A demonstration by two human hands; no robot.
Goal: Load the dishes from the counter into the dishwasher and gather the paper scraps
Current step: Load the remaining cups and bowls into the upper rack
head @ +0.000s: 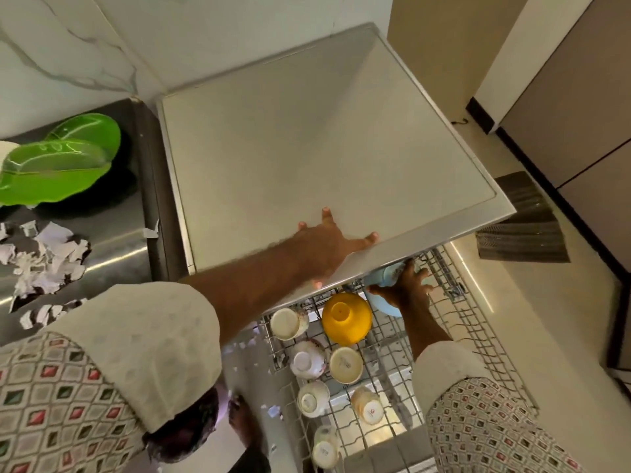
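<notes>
The dishwasher's wire rack point(478, 322) is pulled out below the white dishwasher top point(307, 148). My left hand point(327, 247) lies flat with spread fingers on the front edge of that top. My right hand point(408, 288) grips a light blue bowl point(384, 274) at the back of the rack. A yellow bowl point(346, 317) sits upside down beside it. Several cream cups point(345, 365) stand upside down in the rack's left half. Torn paper scraps point(44, 261) are heaped on the steel counter point(112, 240) at the left. Green plates point(54, 165) rest farther back on it.
Small paper bits point(273, 411) lie on the floor by my bare foot point(242, 421). A dark mat point(526, 227) lies on the floor to the right, beside cabinet doors point(580, 107). The rack's right half holds no dishes.
</notes>
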